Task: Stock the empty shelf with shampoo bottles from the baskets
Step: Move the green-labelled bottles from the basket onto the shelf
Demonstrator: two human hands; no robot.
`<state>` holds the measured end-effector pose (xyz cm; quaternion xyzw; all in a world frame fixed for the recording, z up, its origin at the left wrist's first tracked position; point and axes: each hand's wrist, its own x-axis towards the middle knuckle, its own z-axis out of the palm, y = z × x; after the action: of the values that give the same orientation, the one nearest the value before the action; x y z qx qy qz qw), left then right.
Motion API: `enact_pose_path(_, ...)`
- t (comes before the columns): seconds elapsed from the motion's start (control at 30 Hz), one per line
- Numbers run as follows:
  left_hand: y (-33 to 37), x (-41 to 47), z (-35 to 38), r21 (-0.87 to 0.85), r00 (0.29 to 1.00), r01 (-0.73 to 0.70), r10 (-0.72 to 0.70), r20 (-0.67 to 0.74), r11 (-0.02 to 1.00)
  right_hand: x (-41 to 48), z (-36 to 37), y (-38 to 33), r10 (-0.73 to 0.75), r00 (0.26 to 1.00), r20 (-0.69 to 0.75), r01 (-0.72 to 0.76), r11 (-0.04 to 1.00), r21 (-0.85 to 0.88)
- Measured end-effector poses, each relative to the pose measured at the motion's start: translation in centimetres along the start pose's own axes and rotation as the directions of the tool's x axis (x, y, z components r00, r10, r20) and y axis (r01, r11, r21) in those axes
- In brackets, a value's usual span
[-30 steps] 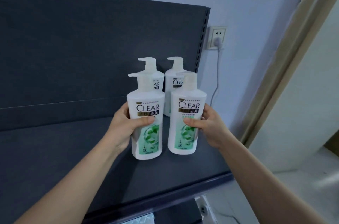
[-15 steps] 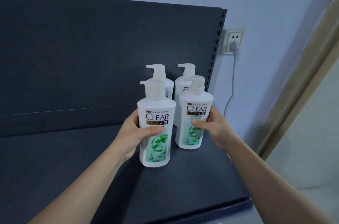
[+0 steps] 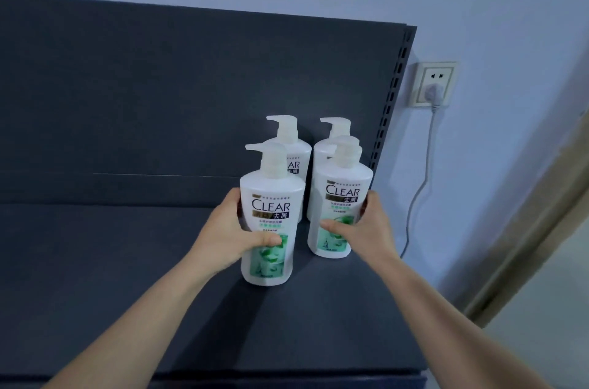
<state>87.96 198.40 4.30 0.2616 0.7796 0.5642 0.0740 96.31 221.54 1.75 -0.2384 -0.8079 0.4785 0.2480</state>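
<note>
Our left grip (image 3: 227, 239) curls round the left bottle (image 3: 271, 186), our right grip (image 3: 369, 229) round the right bottle (image 3: 343, 180), by the shelf's (image 3: 127, 261) right edge.

You're wearing the only camera on your head; it's looking forward and a little down at the dark shelf (image 3: 111, 293) from close in front. It's facing the shelf's right end, so the back panel (image 3: 159, 86) is filling the left and middle, with the wall socket (image 3: 435, 84) and door frame (image 3: 541, 213) sitting at the right. Your forearms are coming in from the bottom edge. Mid-frame, your left hand (image 3: 229, 239) is gripping the left front bottle (image 3: 271, 194) and your right hand (image 3: 366, 229) the right front bottle (image 3: 342, 181). The panel's top edge is running tilted, dropping to the right.
</note>
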Motion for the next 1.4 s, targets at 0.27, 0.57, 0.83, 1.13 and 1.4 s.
enact_pose_path(0.27, 0.2, 2.4, 2.4, -0.005, 0.999, 0.004, -0.005, -0.037, 1.000, 1.2, -0.4, 0.1, -0.032, 0.999, 0.019, 0.032, 0.999, -0.029)
enact_pose_path(0.57, 0.2, 4.4, 3.3, 0.064, 0.998, -0.014, 0.019, -0.066, 0.998, 1.4, -0.4, 0.5, -0.039, 0.999, 0.037, 0.039, 0.999, 0.005)
enact_pose_path(0.83, 0.2, 4.7, 3.6, 0.114, 0.997, -0.014, 0.022, -0.073, 0.993, 1.4, -0.2, 1.1, -0.042, 0.999, 0.034, 0.042, 0.999, 0.003)
enact_pose_path(1.13, 0.2, 2.1, 4.4, 0.626, 0.989, 0.066, 0.033, -0.145, 0.777, 0.9, 0.1, 1.2, -0.066, 0.997, 0.046, 0.072, 0.988, -0.134)
enact_pose_path(1.4, 0.0, 0.6, 4.4, 0.886, 0.978, -0.097, -0.121, 0.169, 0.454, -2.4, -1.7, 2.3, 0.093, 0.983, 0.160, -0.002, 0.870, -0.494)
